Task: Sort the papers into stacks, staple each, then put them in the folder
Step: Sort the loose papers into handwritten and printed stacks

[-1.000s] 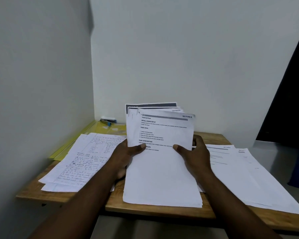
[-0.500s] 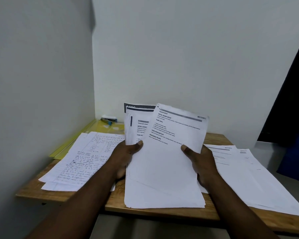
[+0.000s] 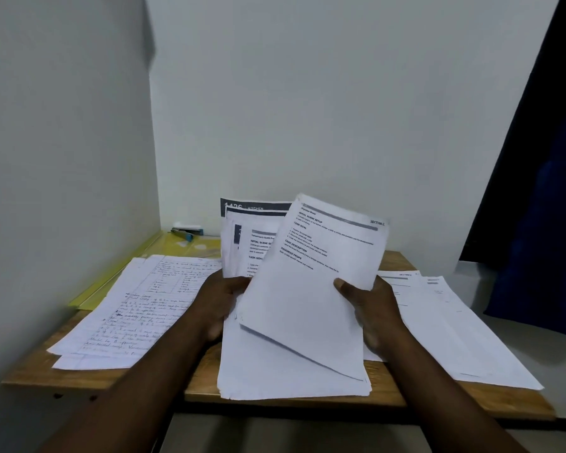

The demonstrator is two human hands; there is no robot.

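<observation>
Room: a small wooden table (image 3: pixel 392 263) pushed into a corner of pale walls, with a dark blue curtain off to my right.
Top sheet: a printed page (image 3: pixel 311 282) marked with a section header, tilted off to the right, its lower corner lifted clear of the bundle below.
Right hand (image 3: pixel 378 313): my grip is closed on that page's right edge, thumb on its face, fingers behind.
Left hand (image 3: pixel 218 307): my grip is closed around the unsorted bundle (image 3: pixel 285 377), which stands propped with its bottom edge at the table's near edge.
Printed stack (image 3: pixel 445 325): flat on the table just right of my right hand, already fanned and hanging off the side.
Handwritten stack (image 3: pixel 134 308): flat to my left, sheets askew.
Folder (image 3: pixel 190 246): yellow, at the back left corner, partly under the handwritten pages.
Stapler (image 3: pixel 187 232): blue, lying on the folder, untouched.
Stage: sorting, I judge; no stapling yet.
Risk, two sheets: a second page may cling behind the one I hold and land in the wrong stack.
Risk, bundle: loose sheets may slip off the near edge.
Risk, right stack: another page dropped carelessly could push the overhanging ones to the floor.
</observation>
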